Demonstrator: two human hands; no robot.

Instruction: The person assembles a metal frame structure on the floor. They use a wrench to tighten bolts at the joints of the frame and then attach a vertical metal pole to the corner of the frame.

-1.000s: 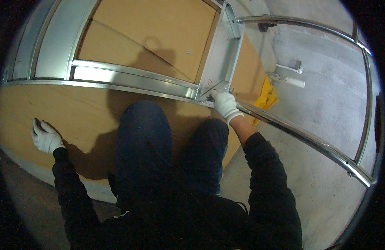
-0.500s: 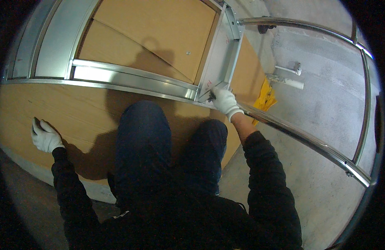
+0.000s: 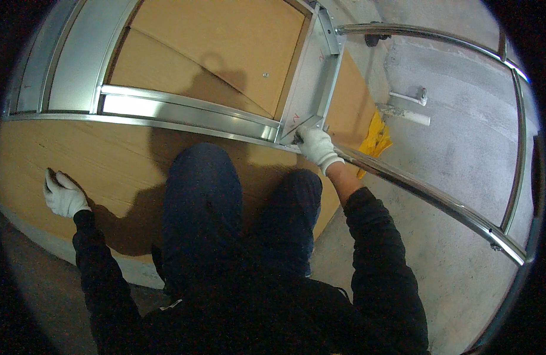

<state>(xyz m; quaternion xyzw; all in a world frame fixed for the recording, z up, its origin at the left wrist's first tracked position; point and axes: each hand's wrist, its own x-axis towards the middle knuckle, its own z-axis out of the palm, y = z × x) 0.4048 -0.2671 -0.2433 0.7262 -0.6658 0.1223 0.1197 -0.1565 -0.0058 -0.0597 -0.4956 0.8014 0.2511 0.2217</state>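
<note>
Both knees (image 3: 205, 171) stand close to the near side of the sheet-metal frame (image 3: 190, 116), which lies over brown cardboard (image 3: 42, 148). The left gloved hand (image 3: 65, 196) is on the near side of the frame's left end, fingers half curled; contents cannot be determined. The right gloved hand (image 3: 317, 145) sits at the frame's near right corner, partly obscuring it; fingers are curled, but what they grasp cannot be told. A chrome tubular rail (image 3: 427, 188) extends rightward from that corner, passing the wrist. Right of the frame: yellow cloth (image 3: 376, 139), then a white tube (image 3: 413, 115).
</note>
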